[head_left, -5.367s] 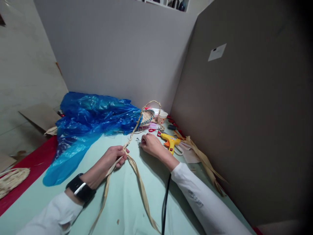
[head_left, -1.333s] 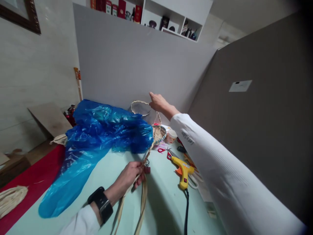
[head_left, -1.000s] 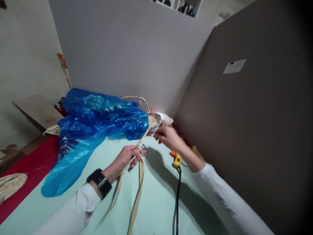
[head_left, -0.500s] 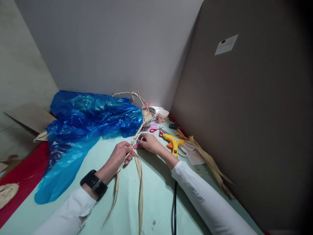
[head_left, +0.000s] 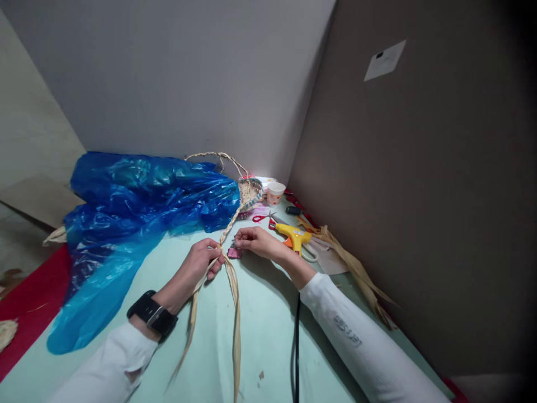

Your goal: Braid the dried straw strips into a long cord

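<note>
My left hand [head_left: 199, 264] is closed on the near end of a braided straw cord [head_left: 231, 216], where the braid splits into loose flat strips [head_left: 235, 305] that trail toward me. The cord runs back to a small woven basket [head_left: 248, 193] and loops over it. My right hand [head_left: 257, 242] rests on the table just right of the cord, its fingers pinched on a small pink binder clip [head_left: 234, 252].
A big blue plastic bag [head_left: 138, 204] fills the left of the pale green table [head_left: 268, 324]. A yellow glue gun [head_left: 294, 235] with a black cable [head_left: 295, 341], red scissors [head_left: 264, 217], a paper cup [head_left: 276, 193] and dry husk strips [head_left: 356, 271] lie by the brown board [head_left: 419, 184].
My right hand came down from the raised loop of cord to the table and took hold of the pink clip beside the braid. My left hand has kept its grip on the braid end.
</note>
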Demonstrator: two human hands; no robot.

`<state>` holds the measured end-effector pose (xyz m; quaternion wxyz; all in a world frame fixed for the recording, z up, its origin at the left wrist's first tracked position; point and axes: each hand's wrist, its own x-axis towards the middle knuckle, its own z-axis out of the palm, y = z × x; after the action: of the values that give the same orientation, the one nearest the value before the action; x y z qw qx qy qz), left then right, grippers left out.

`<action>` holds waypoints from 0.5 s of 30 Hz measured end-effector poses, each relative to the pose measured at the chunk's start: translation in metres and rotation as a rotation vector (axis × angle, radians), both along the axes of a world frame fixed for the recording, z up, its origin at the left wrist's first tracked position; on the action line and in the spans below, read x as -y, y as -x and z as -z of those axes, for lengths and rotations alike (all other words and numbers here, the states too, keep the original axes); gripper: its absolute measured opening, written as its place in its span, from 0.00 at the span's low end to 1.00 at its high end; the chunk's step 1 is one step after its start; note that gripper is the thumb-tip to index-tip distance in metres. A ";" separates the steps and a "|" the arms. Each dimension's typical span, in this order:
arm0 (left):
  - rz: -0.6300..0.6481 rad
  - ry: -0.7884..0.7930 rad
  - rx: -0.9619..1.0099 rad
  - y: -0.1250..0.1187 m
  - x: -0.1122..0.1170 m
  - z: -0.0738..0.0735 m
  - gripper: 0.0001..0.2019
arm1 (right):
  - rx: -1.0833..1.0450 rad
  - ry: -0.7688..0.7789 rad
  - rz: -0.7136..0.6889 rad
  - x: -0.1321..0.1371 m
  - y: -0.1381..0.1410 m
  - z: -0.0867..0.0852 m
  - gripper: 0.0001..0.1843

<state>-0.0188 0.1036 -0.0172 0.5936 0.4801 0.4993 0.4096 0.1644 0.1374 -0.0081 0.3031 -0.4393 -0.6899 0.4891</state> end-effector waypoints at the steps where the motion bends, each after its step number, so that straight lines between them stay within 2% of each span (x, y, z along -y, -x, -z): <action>1: 0.005 0.001 -0.001 0.000 0.000 0.000 0.05 | -0.035 0.028 -0.021 0.001 0.000 -0.001 0.07; 4: 0.016 0.006 -0.010 0.000 0.000 0.000 0.04 | -0.142 0.115 -0.054 0.004 0.002 -0.003 0.11; 9: 0.036 0.016 -0.033 0.002 0.000 0.000 0.04 | -0.286 0.246 -0.027 0.005 0.003 0.000 0.20; 15: 0.054 0.016 -0.084 0.002 0.003 -0.002 0.03 | -0.393 0.398 -0.029 0.005 0.003 -0.002 0.17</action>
<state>-0.0211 0.1011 -0.0153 0.5868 0.5054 0.5139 0.3690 0.1616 0.1327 -0.0063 0.3317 -0.3770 -0.5145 0.6950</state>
